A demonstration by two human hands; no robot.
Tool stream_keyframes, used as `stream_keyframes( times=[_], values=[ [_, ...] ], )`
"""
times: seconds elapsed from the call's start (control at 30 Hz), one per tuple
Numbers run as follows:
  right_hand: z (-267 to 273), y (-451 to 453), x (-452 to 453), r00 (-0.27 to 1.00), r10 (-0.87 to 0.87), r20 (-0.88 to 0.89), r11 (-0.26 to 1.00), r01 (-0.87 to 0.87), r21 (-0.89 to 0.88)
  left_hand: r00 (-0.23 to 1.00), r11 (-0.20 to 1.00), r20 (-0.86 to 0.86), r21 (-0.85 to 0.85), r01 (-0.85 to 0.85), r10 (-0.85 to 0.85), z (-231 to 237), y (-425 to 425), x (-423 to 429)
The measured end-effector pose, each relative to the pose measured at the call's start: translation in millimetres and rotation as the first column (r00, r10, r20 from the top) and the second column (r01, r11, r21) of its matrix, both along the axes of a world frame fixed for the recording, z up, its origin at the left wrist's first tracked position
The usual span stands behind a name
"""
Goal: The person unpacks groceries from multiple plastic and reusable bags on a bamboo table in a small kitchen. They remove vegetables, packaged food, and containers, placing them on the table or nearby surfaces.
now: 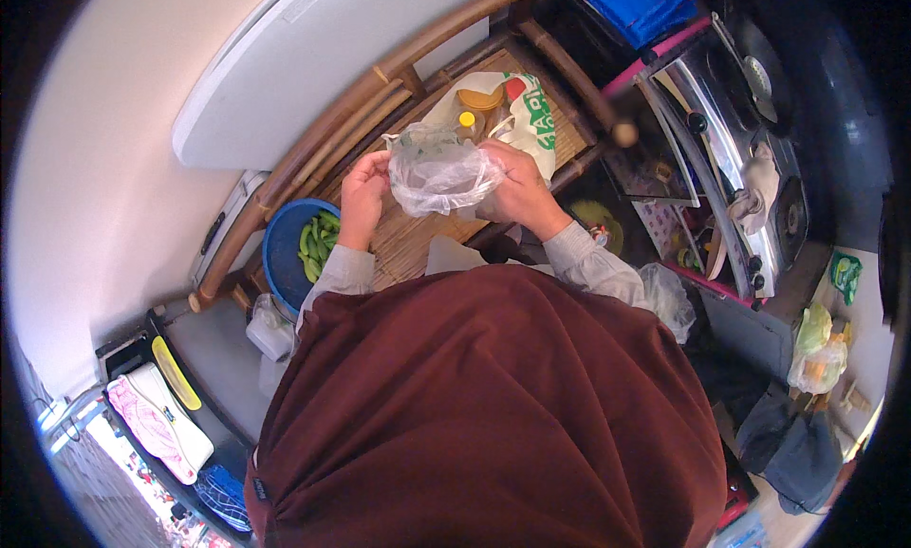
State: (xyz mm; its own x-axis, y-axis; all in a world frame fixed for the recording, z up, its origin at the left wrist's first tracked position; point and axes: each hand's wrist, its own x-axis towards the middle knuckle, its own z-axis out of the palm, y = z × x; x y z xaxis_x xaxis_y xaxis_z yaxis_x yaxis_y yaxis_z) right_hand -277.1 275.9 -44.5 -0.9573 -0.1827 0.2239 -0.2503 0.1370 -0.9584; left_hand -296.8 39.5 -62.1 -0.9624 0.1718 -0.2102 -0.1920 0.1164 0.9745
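Both of my hands hold a clear plastic bag (443,172) over a bamboo bench (406,242). My left hand (365,196) grips its left edge, and my right hand (522,188) has hold of its right side. Behind the plastic bag lies a white cloth or plastic carrier bag (539,124) with green print; a bottle with a yellow cap (466,121) and an orange-brown item (480,99) show in its opening. Left of my left wrist stands a blue plastic tub (279,260) with long green vegetables (317,243) in it, partly covered by my sleeve.
A gas stove (772,228) with a cloth (760,185) on it stands at right, above open shelving. The bench's bamboo backrest (370,85) runs along the wall. A clear plastic bag (667,299) lies by my right elbow, a white one (270,331) below the tub.
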Motion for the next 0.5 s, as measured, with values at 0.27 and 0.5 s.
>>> stream_keyframes(
  times=[0.27, 0.5],
  values=[
    [55.6, 8.1, -0.6, 0.939, 0.334, -0.084, 0.936, -0.341, -0.088, 0.964, 0.92, 0.181, 0.374, 0.114, -0.193, -27.9, 35.3, 31.1],
    [89.4, 15.8, 2.5, 0.79, 0.488, 0.372, 0.72, -0.122, -0.684, 0.756, 0.759, -0.405, -0.625, 0.181, -0.513, -16.4, 75.0, 22.0]
  ],
)
